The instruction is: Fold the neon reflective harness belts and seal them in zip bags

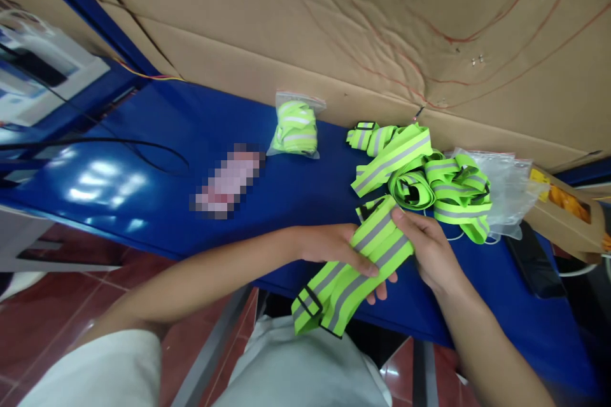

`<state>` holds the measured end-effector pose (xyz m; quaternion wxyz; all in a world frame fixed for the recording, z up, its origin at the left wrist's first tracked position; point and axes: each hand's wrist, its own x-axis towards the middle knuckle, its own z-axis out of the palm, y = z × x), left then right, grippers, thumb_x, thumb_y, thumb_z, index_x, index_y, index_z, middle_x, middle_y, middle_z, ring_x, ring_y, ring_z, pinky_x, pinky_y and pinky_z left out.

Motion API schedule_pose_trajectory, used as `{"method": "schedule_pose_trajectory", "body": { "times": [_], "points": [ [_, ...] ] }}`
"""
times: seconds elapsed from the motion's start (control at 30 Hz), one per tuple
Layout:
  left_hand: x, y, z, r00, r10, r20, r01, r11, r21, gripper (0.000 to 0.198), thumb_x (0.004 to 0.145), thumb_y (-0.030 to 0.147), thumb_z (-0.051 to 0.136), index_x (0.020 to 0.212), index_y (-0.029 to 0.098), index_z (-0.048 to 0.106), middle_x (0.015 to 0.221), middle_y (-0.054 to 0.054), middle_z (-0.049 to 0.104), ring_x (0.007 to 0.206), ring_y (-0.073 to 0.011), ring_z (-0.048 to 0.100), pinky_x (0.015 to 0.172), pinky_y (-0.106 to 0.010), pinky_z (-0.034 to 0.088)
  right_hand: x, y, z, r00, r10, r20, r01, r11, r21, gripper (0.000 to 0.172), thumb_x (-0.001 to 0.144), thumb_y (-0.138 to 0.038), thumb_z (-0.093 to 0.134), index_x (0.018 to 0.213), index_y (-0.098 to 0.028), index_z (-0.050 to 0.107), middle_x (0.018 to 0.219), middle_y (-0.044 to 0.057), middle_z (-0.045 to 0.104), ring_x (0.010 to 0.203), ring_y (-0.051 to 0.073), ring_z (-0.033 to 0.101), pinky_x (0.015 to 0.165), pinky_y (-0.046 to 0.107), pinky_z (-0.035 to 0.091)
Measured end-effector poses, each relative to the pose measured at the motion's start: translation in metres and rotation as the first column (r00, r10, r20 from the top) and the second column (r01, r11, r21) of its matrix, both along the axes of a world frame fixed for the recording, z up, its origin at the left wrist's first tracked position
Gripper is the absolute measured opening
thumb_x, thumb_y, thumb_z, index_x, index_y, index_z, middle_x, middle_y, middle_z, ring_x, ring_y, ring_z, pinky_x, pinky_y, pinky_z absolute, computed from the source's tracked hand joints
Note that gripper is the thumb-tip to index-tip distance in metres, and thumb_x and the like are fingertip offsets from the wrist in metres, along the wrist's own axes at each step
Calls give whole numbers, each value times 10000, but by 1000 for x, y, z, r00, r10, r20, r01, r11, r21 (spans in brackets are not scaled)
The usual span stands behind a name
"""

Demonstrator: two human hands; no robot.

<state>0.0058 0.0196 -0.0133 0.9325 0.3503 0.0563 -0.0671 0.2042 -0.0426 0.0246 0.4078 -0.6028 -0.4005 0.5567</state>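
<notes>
A neon-yellow reflective strap (351,289) with grey stripes and black buckles is stretched, in folded layers, between my two hands above the table's front edge. My left hand (341,245) grips its middle, thumb on top and fingertips showing underneath. At the strap's upper end, my right hand (424,245) pinches the layers with the thumb on top. The buckle end hangs toward my lap. Just beyond my hands lies a pile of similar reflective straps (413,156), some rolled, some loose.
On the blue table (157,121), a clear bag of rolled straps (296,127) stands near the cardboard wall (229,44). A pixelated pinkish item (229,183) lies left of it. To the right are clear plastic bags (506,191), a black phone (534,261) and a cardboard box (568,216).
</notes>
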Motion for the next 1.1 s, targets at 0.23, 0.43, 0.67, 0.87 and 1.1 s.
{"method": "schedule_pose_trajectory", "body": {
  "times": [0.23,0.43,0.67,0.87,1.1],
  "points": [
    [-6,1,-4,999,39,-20,-29,939,344,418,803,466,853,1077,164,760,1004,-52,782,906,-192,729,847,-295,604,4,0,5,966,-91,-244,57,988,-143,390,804,-530,850,1029,-218,784,835,21,765,655,130,664,631,216,546],
    [-7,0,-2,988,146,56,-153,825,543,332,828,457,808,955,162,723,930,-34,730,860,-176,663,827,-285,560,8,3,-4,991,125,39,-121,989,-80,410,883,-583,755,1129,-256,777,1053,27,785,889,169,718,753,228,556],
    [-4,0,4,979,169,112,-203,818,538,143,872,297,731,883,167,673,854,2,665,799,-136,607,773,-251,511,11,-2,-9,907,367,207,-381,924,36,518,992,-644,554,1349,-289,676,1334,47,715,1225,257,676,1018,348,547],
    [2,-6,-4,971,237,33,-233,908,348,167,838,282,759,945,164,712,825,-7,703,796,-158,670,826,-300,551,-3,-7,-7,827,362,430,-430,900,69,468,942,-528,694,1329,-267,653,1232,31,743,1114,243,706,988,345,557],
    [7,-7,-11,994,-20,110,26,998,-50,445,813,367,831,1188,156,720,1043,-76,783,980,-217,766,960,-359,591,3,-8,2,931,179,318,-224,968,114,320,903,-469,764,1123,-243,709,985,-1,758,850,167,706,731,228,564]
  ]
}}
